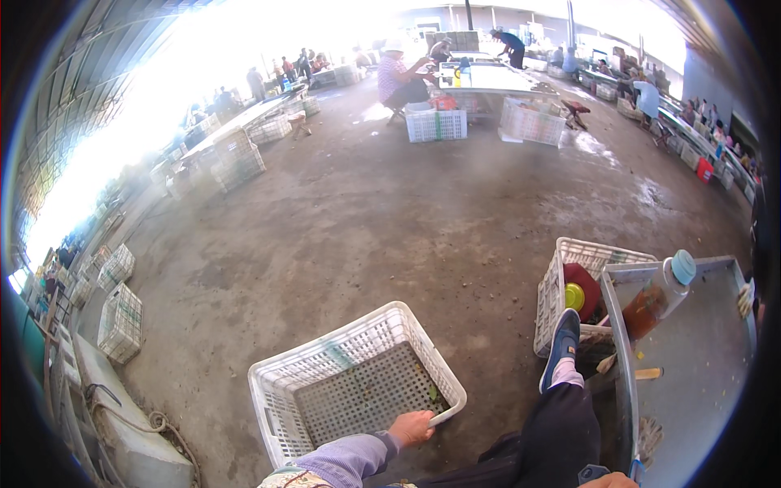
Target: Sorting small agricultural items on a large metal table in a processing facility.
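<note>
My left hand point(412, 429) is closed around the near right rim of a white plastic crate point(272, 370), a purple checked sleeve on its arm. The crate stands on the floor, its grid bottom bare but for a few green leaf scraps point(434, 394) in one corner. At the lower edge, beside a metal-topped table, only part of my right hand point(612, 481) shows; its fingers are mostly cut off. Next to it is a small dark blue thing point(592, 472) whose kind I cannot make out. My leg in dark trousers and a blue shoe point(563, 346) stretches forward.
On the metal table point(704, 366) lie a bottle of brown liquid point(656, 301) and a glove point(650, 439). Another white crate point(553, 297) beside it holds a red and yellow-green round item. Further crates point(121, 321) stand left; people work at tables point(486, 79) beyond.
</note>
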Action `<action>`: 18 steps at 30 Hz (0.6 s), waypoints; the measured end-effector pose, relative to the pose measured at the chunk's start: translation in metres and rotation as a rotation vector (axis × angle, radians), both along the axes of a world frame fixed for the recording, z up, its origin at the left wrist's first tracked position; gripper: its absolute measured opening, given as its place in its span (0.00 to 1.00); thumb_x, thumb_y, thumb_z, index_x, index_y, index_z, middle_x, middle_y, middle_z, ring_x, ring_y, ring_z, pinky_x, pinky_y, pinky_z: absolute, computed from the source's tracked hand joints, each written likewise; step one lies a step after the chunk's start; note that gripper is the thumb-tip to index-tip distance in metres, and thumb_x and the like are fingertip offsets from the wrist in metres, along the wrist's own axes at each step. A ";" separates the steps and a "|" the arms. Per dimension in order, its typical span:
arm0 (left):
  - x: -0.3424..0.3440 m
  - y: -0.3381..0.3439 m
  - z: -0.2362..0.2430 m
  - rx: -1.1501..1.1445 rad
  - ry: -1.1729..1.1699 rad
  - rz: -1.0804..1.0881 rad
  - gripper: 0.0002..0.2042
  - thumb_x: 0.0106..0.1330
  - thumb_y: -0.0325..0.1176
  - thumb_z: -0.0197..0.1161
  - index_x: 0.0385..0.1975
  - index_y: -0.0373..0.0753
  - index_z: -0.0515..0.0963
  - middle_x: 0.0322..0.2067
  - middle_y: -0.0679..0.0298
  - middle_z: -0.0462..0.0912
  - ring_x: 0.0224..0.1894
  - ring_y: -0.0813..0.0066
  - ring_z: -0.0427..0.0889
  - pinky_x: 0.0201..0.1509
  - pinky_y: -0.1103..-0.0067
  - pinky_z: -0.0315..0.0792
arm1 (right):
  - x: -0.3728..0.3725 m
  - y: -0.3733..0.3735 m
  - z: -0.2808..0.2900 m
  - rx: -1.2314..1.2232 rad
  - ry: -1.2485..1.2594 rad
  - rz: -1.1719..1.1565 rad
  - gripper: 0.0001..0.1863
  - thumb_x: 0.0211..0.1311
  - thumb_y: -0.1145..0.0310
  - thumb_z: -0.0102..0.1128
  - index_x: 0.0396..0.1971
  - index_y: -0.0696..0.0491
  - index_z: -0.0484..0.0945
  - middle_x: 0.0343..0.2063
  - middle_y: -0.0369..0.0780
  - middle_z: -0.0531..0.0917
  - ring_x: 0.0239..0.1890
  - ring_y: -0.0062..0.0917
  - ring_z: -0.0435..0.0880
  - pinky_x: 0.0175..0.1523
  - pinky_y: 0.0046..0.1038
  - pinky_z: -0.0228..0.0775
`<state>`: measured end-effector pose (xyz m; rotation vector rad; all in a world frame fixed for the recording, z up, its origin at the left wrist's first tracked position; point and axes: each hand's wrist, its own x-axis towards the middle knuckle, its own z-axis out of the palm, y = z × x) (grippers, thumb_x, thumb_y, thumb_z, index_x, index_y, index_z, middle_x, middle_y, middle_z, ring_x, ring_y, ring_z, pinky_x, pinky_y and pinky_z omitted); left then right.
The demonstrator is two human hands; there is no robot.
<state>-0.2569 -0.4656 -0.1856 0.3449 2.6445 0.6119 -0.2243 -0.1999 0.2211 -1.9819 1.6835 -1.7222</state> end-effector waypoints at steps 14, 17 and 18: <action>-0.001 0.001 0.006 -0.022 0.000 0.015 0.12 0.57 0.40 0.57 0.34 0.41 0.72 0.34 0.57 0.80 0.40 0.58 0.79 0.42 0.65 0.73 | 0.004 0.000 -0.005 -0.028 0.005 -0.083 0.14 0.55 0.64 0.54 0.19 0.58 0.79 0.15 0.37 0.78 0.16 0.23 0.77 0.33 0.26 0.71; -0.001 0.000 0.005 0.001 0.021 0.014 0.11 0.57 0.40 0.57 0.34 0.41 0.72 0.34 0.57 0.80 0.40 0.58 0.80 0.42 0.65 0.73 | 0.002 -0.001 -0.006 -0.069 0.013 -0.050 0.13 0.54 0.64 0.55 0.18 0.58 0.78 0.15 0.37 0.78 0.16 0.23 0.76 0.33 0.26 0.71; -0.001 0.000 0.004 0.000 0.021 0.011 0.11 0.57 0.40 0.57 0.34 0.41 0.72 0.34 0.57 0.80 0.40 0.58 0.80 0.42 0.65 0.73 | 0.001 -0.002 -0.003 -0.072 0.029 -0.044 0.13 0.54 0.64 0.55 0.18 0.58 0.78 0.15 0.37 0.77 0.16 0.23 0.76 0.33 0.26 0.70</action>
